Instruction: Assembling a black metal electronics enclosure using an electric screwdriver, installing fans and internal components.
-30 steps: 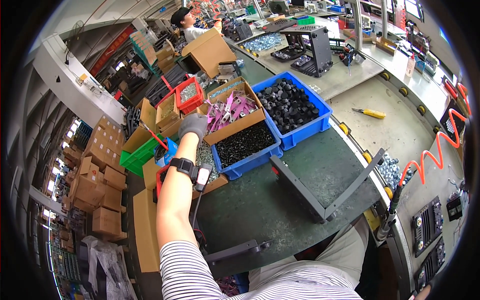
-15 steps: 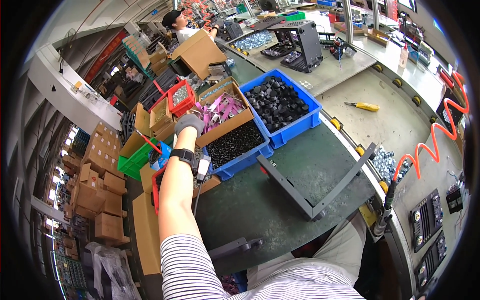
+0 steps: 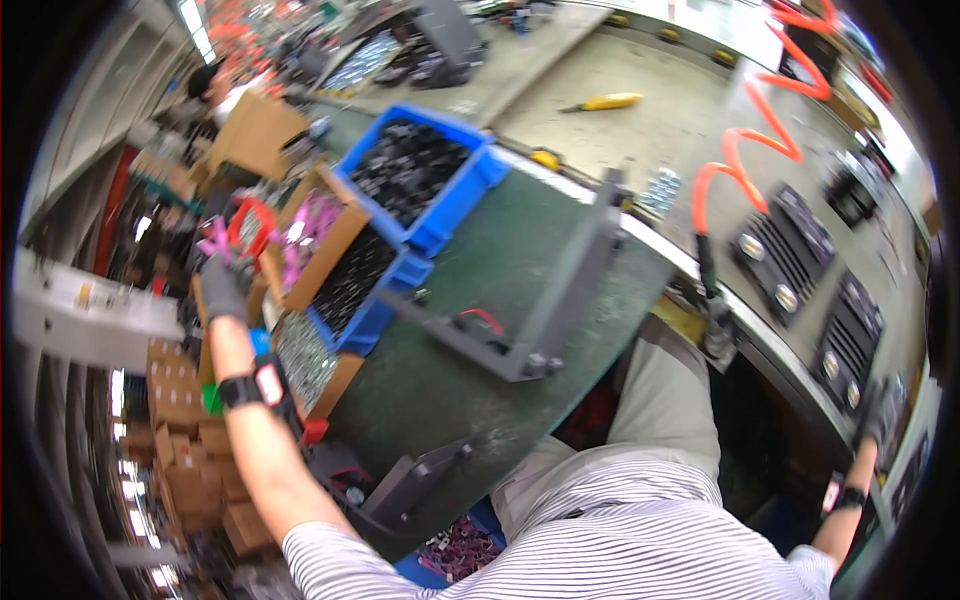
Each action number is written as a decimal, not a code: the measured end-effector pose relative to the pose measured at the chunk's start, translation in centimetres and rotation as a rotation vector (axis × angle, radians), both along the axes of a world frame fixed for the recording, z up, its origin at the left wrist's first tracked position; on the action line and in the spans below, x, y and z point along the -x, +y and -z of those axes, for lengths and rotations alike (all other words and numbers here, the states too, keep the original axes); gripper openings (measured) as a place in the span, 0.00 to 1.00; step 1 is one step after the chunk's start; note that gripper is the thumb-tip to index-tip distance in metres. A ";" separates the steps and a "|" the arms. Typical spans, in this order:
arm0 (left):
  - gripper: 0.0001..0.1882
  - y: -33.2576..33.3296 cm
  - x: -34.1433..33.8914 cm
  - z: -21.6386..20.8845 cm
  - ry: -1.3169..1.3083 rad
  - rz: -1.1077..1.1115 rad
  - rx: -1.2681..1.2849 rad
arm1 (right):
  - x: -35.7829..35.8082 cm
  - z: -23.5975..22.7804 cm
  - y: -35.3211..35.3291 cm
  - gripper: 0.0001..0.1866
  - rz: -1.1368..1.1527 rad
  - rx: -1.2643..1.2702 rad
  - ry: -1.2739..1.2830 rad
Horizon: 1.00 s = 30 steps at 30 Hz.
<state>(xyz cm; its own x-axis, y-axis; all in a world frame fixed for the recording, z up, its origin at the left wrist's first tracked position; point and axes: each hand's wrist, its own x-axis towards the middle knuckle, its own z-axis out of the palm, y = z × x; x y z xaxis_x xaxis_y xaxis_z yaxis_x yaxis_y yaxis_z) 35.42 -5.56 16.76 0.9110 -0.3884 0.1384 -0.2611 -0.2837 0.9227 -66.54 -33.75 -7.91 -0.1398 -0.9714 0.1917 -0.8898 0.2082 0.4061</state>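
My left hand (image 3: 224,292), in a dark grey glove, is raised at the left beside the cardboard box of pink parts. It holds a pink metal bracket (image 3: 214,242) at its fingertips, blurred by motion. At the far right, my gloved right hand (image 3: 882,412) is by the end of a black slotted panel (image 3: 849,340); its fingers are too smeared to read. A dark grey angled frame (image 3: 515,362) lies on the green-topped table (image 3: 500,235), a short red strip near its corner.
A blue bin of black caps (image 3: 490,172) and a blue bin of black screws (image 3: 375,325) stand beside the cardboard box (image 3: 325,258). A coiled orange air hose (image 3: 735,150) hangs over the conveyor side. Yellow-handled cutters (image 3: 612,101) lie farther back. Another person (image 3: 235,95) is at the far left.
My view has swung to the right. The left hand has come out of the pink-parts box with a pink bracket. My right hand has come into view at the far right.
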 end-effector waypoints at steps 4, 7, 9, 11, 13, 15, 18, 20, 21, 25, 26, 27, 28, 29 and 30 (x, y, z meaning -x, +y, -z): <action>0.13 -4.7 6.4 -1.7 0.147 0.078 0.125 | -7.5 -0.6 -0.1 0.23 -0.089 0.169 -0.240; 0.10 -7.7 11.9 -1.7 0.167 0.297 0.102 | -13.2 -2.1 -0.3 0.24 -0.130 0.157 -0.358; 0.10 -9.4 15.6 -1.4 0.176 0.433 0.018 | -16.2 -3.8 -0.2 0.25 -0.204 0.120 -0.440; 0.10 -10.6 19.3 -0.6 0.174 0.488 -0.068 | -18.4 -5.6 -0.6 0.24 -0.137 -0.029 -0.500; 0.10 -11.7 22.2 0.1 0.224 0.513 -0.105 | -20.4 -6.9 -0.8 0.26 -0.092 -0.095 -0.550; 0.10 -12.6 24.2 0.7 0.263 0.563 -0.101 | -22.0 -7.5 -1.2 0.26 -0.192 -0.062 -0.507; 0.09 -13.6 25.8 1.4 0.410 0.463 -0.088 | -23.9 -7.2 -2.5 0.26 -0.289 -0.127 -0.404; 0.09 -13.7 26.4 1.4 0.430 0.511 -0.086 | -24.5 -6.6 -3.4 0.25 -0.392 -0.130 -0.417; 0.08 -13.6 26.7 1.4 0.414 0.504 -0.115 | -24.3 -6.3 -3.8 0.25 -0.453 -0.119 -0.450; 0.09 -13.4 27.6 1.0 0.274 0.659 -0.211 | -20.8 -6.1 -6.4 0.21 -0.430 0.067 -0.540; 0.05 -13.3 27.8 1.0 0.291 0.575 -0.199 | -18.5 -6.5 -6.7 0.27 -0.233 -0.087 -0.555; 0.06 -13.3 27.8 0.9 0.267 0.601 -0.227 | -16.1 -6.9 -6.6 0.31 -0.107 -0.169 -0.534; 0.08 -13.3 27.8 0.8 0.246 0.595 -0.259 | -13.8 -7.1 -6.4 0.36 0.047 -0.303 -0.465; 0.11 -13.5 27.6 0.6 0.228 0.592 -0.293 | -12.4 -6.9 -6.5 0.39 0.165 -0.406 -0.535; 0.15 -13.7 27.4 0.4 0.213 0.583 -0.317 | -11.1 -6.5 -6.0 0.38 0.127 -0.363 -0.573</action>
